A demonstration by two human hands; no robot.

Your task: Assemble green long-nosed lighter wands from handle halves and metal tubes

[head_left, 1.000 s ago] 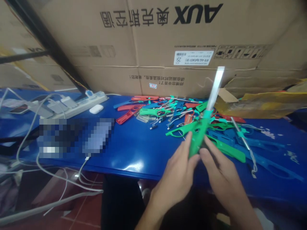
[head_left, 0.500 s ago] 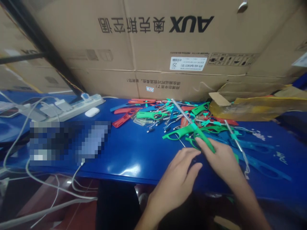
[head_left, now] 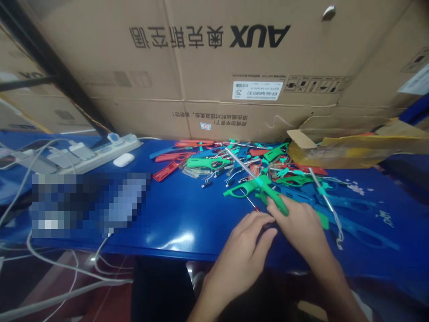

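My right hand point(head_left: 301, 230) is closed on a green plastic handle point(head_left: 272, 198) with a thin metal shaft point(head_left: 238, 162) that points up and left, lying low over the blue table point(head_left: 187, 210). My left hand point(head_left: 246, 248) rests beside it, fingers bent and together, the fingertips touching the table near a thin red-tipped wire point(head_left: 251, 205). Whether anything is in its fingers is hidden. Behind both hands lies a pile of red, green and blue plastic handles point(head_left: 234, 161) with metal rods.
A large AUX cardboard box point(head_left: 214, 62) stands along the table's back edge. A white power strip point(head_left: 100, 154) with plugs and cables and a white earbud case point(head_left: 124, 159) lie at the left. A yellow bag point(head_left: 365, 145) lies at the right. A blurred patch hides something at the left front.
The green handle with the metal shaft, held upright a second ago, has been tipped down onto the pile. My left hand let go of it and dropped to the table.
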